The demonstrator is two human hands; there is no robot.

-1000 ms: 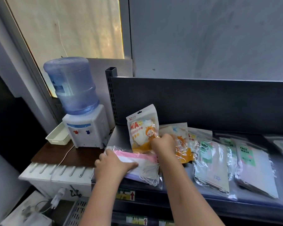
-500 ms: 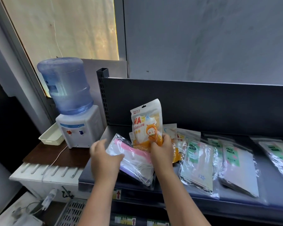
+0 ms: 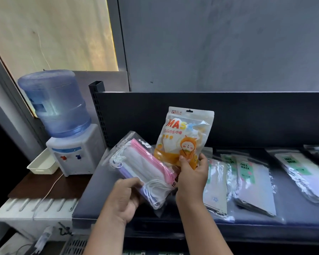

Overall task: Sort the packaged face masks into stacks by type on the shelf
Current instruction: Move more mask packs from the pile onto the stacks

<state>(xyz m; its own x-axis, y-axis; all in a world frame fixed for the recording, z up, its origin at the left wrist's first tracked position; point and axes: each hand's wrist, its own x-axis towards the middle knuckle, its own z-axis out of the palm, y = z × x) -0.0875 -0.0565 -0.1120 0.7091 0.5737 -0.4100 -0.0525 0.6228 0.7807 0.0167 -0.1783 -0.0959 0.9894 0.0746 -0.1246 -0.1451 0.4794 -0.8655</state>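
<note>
The left hand (image 3: pixel 124 197) is holding the clear pack (image 3: pixel 142 168) by its near end, grip closed on it w/ thumb on top. This pack is tilting up off the shelf (image 3: pixel 92 205), full of white, pink & purple masks. It is prob. light, soft & squishy. The plastic looks slippery, so pinching the flat body is safer than the thin edge or the loose ear loops.

Just right, the right hand (image 3: pixel 191 175) is pinching the orange pack (image 3: pixel 184 137) at its bottom, grip closed on it, pack standing upright. It looks light & a bit stiffer, crinkly.

Farther right, flat green packs (image 3: pixel 250 183) are lying in rows on the shelf. They look thin & bendy, so prob. best picked up by a side edge.
</note>
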